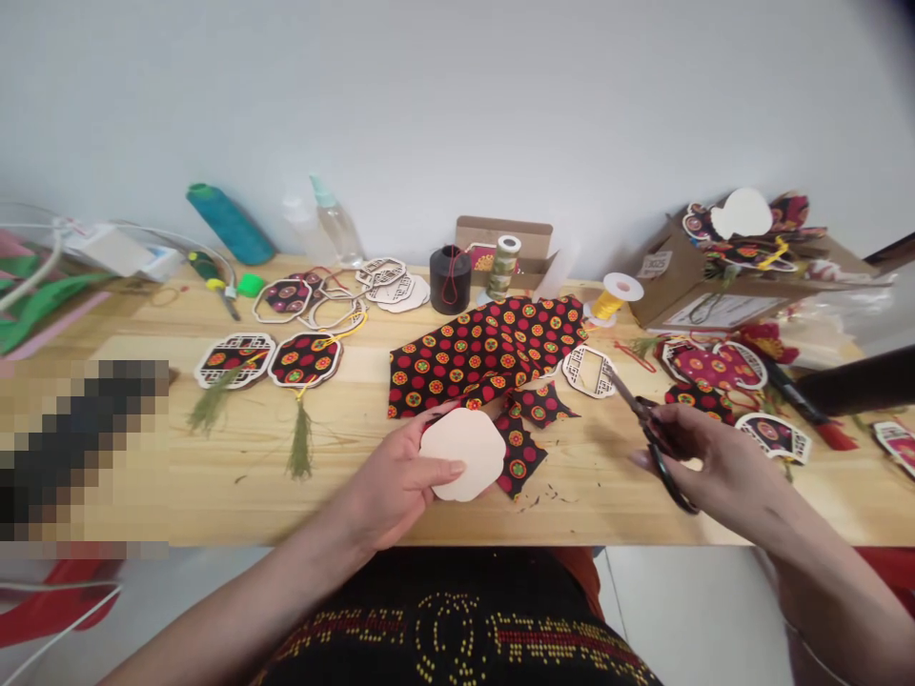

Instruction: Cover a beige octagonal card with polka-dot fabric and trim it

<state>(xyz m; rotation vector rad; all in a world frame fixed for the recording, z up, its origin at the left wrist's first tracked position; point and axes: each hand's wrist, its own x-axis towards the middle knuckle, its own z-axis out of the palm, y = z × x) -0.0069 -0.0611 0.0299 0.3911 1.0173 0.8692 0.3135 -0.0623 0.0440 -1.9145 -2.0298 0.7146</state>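
Between thumb and fingers, my left hand (393,481) grips a pale scalloped wooden plaque (468,455), its plain face up. My right hand (704,462) is closed around black-handled scissors (670,467), whose blades point away and to the left above the table. Behind the plaque lies a large piece of black fabric (493,348) with red dots and orange flowers. Smaller cut scraps (523,459) of that cloth lie just right of the plaque. A cutout wooden frame (590,370) rests near the scissor tips.
Tasselled ornaments (306,360) and a teal thread cone (230,225) are at the left. A black spool (450,281), a yellow ribbon spool (615,297) and a spray bottle (335,224) stand along the wall. At the right, a cardboard box (693,272) holds ornaments.
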